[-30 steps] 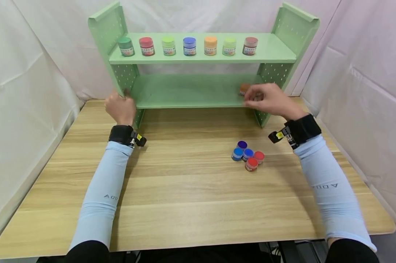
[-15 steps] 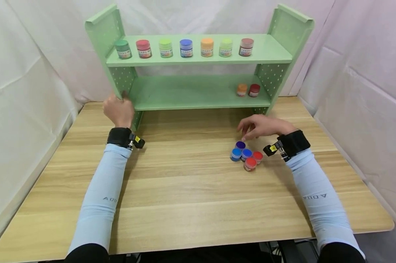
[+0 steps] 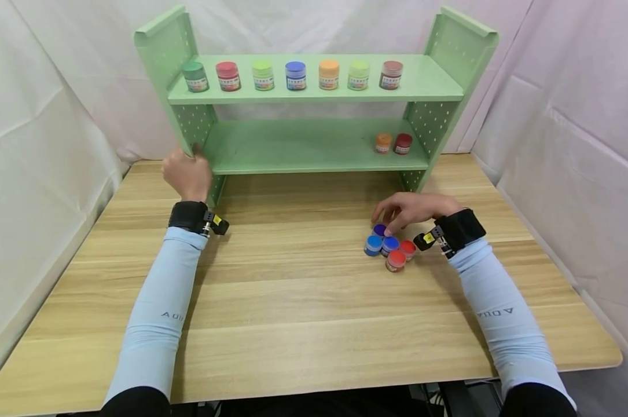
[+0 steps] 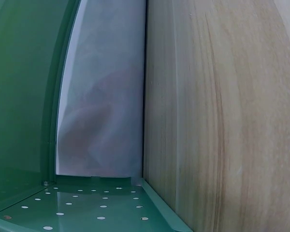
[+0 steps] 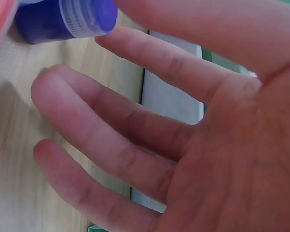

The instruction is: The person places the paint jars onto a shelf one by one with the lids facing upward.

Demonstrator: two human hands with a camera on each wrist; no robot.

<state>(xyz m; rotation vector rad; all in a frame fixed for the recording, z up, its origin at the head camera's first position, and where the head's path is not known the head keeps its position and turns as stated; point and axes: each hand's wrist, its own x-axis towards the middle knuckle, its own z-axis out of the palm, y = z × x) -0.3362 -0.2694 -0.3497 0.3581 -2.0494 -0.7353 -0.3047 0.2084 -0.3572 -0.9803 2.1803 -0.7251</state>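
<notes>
My left hand [image 3: 187, 174] grips the lower front edge of the left side panel of the green shelf [image 3: 314, 165]. The left wrist view shows only the perforated panel [image 4: 82, 208], not the fingers. Over the table, my right hand [image 3: 410, 208] reaches down at the dark purple paint jar [image 3: 379, 229]. In the right wrist view its thumb and index finger are spread beside the purple lid [image 5: 104, 17], the other fingers loosely extended; firm contact cannot be told. Against that jar stand two blue jars [image 3: 373, 244] and two red jars [image 3: 396, 260].
Along the upper shelf stands a row of several paint jars [image 3: 295, 76] in mixed colours. An orange jar [image 3: 383, 143] and a dark red jar [image 3: 403, 143] sit at the lower shelf's right end. White cloth [image 3: 48, 87] hangs around the wooden table [image 3: 293, 324].
My right hand has left the lower shelf's right end, where the orange and dark red jars stand, and come down to the purple jar. My left hand has stayed on the panel.
</notes>
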